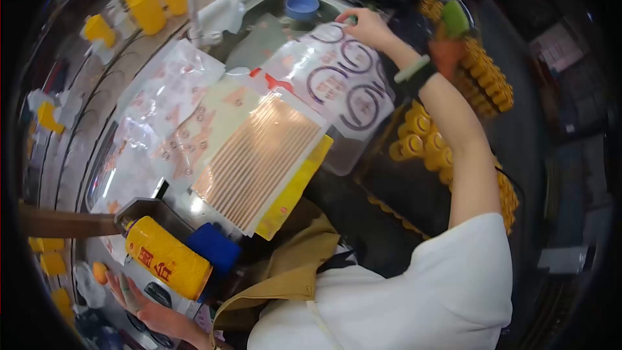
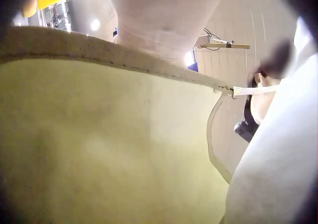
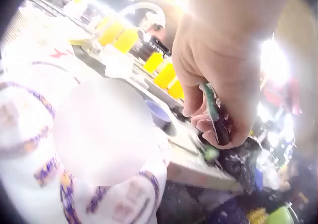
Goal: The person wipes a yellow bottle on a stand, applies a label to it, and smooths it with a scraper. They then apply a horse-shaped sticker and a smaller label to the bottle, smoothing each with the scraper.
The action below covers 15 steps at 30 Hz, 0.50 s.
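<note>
My right hand (image 1: pixel 366 29) is at the sink's far right edge, over a white plastic bag (image 1: pixel 353 87) with purple rings printed on it. In the right wrist view its fingers curl round a small flat green-and-dark piece (image 3: pixel 216 114); I cannot tell what it is. At the lower left, my left hand (image 1: pixel 146 308) has its fingers extended and holds nothing visible. Beside it lie a yellow cylinder (image 1: pixel 165 256) with red characters and a small orange round thing (image 1: pixel 100 273). Mostly a tan apron (image 2: pixel 109 139) fills the left wrist view, with the left hand hidden.
A copper-striped sheet (image 1: pixel 262 155) lies over a yellow packet (image 1: pixel 295 188), beside printed plastic bags (image 1: pixel 168 104). A blue bowl (image 1: pixel 302 6) sits in the sink (image 1: pixel 259 10). Yellow bottles (image 1: pixel 148 11) stand behind; several yellow rolls (image 1: pixel 411 146) are stacked at right.
</note>
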Tool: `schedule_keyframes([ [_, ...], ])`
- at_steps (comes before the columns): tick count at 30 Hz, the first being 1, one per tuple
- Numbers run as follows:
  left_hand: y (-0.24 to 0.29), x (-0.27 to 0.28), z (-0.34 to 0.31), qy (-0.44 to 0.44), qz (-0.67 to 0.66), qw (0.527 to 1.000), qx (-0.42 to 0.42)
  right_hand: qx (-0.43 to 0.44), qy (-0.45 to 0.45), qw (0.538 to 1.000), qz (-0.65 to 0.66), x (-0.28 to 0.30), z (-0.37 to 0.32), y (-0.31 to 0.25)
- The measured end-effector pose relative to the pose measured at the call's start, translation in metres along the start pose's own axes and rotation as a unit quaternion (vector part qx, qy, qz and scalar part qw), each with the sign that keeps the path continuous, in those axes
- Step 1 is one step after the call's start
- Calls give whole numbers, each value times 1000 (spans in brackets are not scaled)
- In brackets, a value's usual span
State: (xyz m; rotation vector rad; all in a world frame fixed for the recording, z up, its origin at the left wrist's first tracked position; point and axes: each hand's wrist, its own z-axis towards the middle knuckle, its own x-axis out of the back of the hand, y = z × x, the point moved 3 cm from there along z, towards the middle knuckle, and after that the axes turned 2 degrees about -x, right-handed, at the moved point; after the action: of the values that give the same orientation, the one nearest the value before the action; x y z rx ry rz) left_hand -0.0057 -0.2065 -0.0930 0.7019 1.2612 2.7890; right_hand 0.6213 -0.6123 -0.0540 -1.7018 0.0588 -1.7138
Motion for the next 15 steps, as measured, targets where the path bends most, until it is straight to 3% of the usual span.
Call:
schedule_keyframes([
  [1,0,-1,-3,-3,-14,1000,-2,66,-9,998,4,-17,3,-25],
  [4,27,-9,-14,-5,-24,1000,-1,116,-64,991,-3,-68,-1,-105],
  [5,81,-29,-12,3,44,999,6,146,-107,983,-5,-87,-2,-121],
  [6,100,-32,-10,9,76,997,4,172,-149,974,-9,-104,-3,-135],
  [7,108,-30,-11,12,105,994,3,179,-156,971,-5,-115,-3,-149],
  [9,103,-24,-15,30,109,993,18,91,-273,958,-19,-135,-1,-167],
  [14,93,-13,-19,32,120,991,49,92,-271,958,-31,-173,21,-170],
  [15,91,-14,-20,34,133,989,48,108,-247,960,-82,-182,25,-165],
])
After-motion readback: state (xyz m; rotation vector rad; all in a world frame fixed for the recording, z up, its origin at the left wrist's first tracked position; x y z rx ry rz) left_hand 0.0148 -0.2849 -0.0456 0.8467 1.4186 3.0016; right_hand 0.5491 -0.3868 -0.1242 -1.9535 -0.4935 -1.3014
